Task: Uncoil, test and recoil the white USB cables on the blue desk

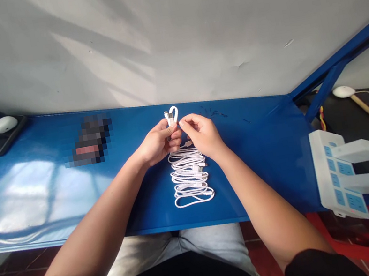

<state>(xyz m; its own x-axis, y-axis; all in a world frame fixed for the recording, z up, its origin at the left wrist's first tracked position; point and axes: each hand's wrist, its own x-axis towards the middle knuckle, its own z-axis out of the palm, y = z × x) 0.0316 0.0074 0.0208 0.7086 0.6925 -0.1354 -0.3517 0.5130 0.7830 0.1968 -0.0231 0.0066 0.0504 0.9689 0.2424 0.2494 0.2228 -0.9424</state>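
A bundle of white cable [190,175] lies in coiled loops on the blue table [35,183], just in front of me. My left hand [158,141] is closed round the upper end of the cable, and a small white loop with a plug sticks up above its fingers. My right hand [201,134] pinches the same cable right beside it, fingertips touching the left hand's. Both forearms reach in from below, on either side of the coils.
A dark phone with a white mouse-like object [3,124] rests at the table's far left corner. A blurred dark item [90,140] lies left of my hands. At the right, a white power strip [336,175] holds two white chargers. A grey wall stands behind.
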